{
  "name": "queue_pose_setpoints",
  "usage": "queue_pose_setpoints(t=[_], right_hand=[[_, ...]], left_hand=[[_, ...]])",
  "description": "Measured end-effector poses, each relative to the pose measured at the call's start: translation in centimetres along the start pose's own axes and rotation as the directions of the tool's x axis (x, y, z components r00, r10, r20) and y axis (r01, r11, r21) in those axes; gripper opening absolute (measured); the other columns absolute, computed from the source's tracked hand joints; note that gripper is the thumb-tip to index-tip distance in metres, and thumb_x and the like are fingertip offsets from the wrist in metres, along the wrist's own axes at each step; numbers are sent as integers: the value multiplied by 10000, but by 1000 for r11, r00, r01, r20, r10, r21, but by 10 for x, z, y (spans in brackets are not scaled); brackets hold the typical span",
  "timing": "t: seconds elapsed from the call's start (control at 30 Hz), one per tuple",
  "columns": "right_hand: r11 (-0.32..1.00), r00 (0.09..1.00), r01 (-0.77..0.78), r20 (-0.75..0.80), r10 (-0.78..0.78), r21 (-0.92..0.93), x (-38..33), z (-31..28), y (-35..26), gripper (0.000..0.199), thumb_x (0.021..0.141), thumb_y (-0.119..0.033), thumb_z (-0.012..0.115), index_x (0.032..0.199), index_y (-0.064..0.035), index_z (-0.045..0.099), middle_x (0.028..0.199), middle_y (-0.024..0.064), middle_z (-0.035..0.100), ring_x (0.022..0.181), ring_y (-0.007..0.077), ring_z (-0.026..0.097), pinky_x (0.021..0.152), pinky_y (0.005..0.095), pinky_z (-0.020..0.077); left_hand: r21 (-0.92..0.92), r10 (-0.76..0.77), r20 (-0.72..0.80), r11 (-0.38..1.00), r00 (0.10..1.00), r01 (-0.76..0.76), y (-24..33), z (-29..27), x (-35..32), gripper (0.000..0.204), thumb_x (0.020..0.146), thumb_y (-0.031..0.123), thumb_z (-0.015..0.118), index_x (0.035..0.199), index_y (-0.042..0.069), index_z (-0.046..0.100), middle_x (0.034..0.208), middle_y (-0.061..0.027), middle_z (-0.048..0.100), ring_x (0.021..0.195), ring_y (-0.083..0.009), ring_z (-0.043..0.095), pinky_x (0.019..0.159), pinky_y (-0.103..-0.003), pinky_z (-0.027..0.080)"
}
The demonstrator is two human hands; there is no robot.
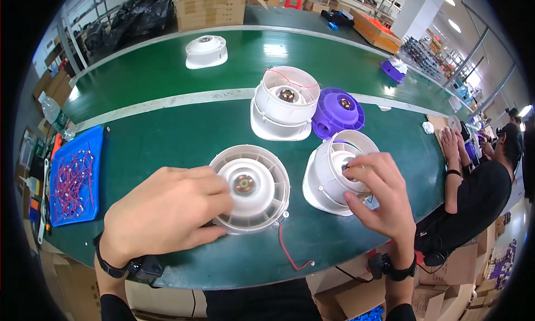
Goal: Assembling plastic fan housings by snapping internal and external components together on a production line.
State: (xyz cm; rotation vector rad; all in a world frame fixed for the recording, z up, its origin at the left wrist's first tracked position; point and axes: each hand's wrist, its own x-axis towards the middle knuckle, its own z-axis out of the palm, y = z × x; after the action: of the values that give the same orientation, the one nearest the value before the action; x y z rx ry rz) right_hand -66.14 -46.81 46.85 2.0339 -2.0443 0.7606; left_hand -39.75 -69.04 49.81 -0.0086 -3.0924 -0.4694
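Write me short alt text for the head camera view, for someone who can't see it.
Two bare hands work at a green table: the left hand rests on a round white fan housing, and the right hand reaches into a second white housing. A blue tray of red wires sits at the left.

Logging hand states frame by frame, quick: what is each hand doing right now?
Left hand: closed on the rim of the flat white fan housing.
Right hand: fingers inside the tilted white housing, pinching a small part.
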Motion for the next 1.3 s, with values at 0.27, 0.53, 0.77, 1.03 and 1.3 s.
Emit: queue_pose_setpoints(t=[0.27,0.53,0.77,1.03,1.3], right_hand=[[978,988,-154,-34,150,-143,14,10,9,607,761,-299,827,1281,-82,602,1378,244,530,1287,457,494,1046,518,426],[954,961,-271,11,275,-126,19,15,9,694,752,-389,831,1327,-89,583,1363,237,549,1256,403,530,1021,480,458],[951,964,-255,27,263,-175,22,8,9,746,740,-410,838,1353,-82,568,1336,242,569,1191,416,567,1000,479,474],[964,969,-228,68,239,-134,19,0,9,722,733,-354,833,1343,-79,563,1317,181,588,1179,387,573,991,462,483],[970,970,-220,81,229,-106,16,-1,8,700,741,-339,825,1335,-83,558,1323,170,582,1201,373,558,1010,454,470]], left_hand=[[29,33,-207,999,978,-28,13,0,15,717,628,380,894,1218,94,603,1432,-190,470,1310,-441,463,1049,-492,436],[-123,-34,-187,992,982,11,-14,23,26,1023,678,509,858,1492,79,411,1532,-273,373,1399,-473,397,1128,-513,360],[-115,-19,-156,993,988,1,-15,22,27,1028,672,489,857,1489,57,407,1511,-274,400,1369,-461,436,1116,-501,376],[-112,19,-162,993,987,-38,-16,23,28,1031,664,459,857,1486,34,402,1491,-258,428,1337,-445,470,1092,-475,412],[-115,15,-152,993,988,-32,-17,24,29,1040,658,448,855,1493,37,391,1503,-257,415,1349,-446,461,1096,-479,410]])
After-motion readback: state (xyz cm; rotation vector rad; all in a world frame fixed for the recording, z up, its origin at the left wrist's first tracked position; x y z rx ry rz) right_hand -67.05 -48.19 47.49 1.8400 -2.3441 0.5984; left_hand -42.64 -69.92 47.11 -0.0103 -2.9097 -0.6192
